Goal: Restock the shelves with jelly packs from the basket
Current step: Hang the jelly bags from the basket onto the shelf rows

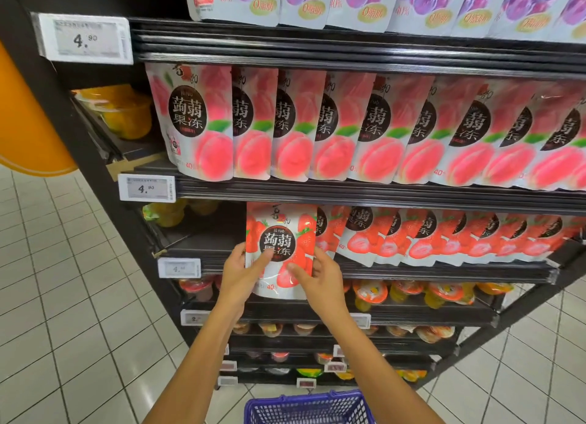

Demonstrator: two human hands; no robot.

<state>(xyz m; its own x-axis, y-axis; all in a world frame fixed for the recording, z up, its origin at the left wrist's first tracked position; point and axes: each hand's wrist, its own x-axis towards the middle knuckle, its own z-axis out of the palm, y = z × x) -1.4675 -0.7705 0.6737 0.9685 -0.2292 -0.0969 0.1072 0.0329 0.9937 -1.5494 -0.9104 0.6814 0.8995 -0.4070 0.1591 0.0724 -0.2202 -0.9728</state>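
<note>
Mid-placement at the jelly shelves. Gripping a strawberry pack (280,249) from both sides: left hand (242,273) curled round its left edge with the thumb across the front, right hand (320,279) clasping the lower right edge, thumb pressed on the face. Held upright, label forward, in front of the shelf lip (444,273), at the left end of the strawberry row (444,236) and overlapping its first pack. Apparently not yet resting on the shelf, judging by the pack's bottom hanging below the lip. Just left of the row, a dark gap (206,233); one tier up, a full peach row (348,125); higher still, grape packs (380,2). At the frame's bottom edge, the blue basket (309,407), contents out of sight from this angle.

Step in hand, by all appearances: seating this pack at the head of the strawberry row. Likely needed next: raising the pack's bottom clear of the lip, easing it back against the row or into the gap, keeping it upright and facing out, then releasing with both hands and reaching down to the basket. Worth watching: a soft pouch, probably prone to slumping or tipping forward if let go before leaning on a neighbour.
</note>
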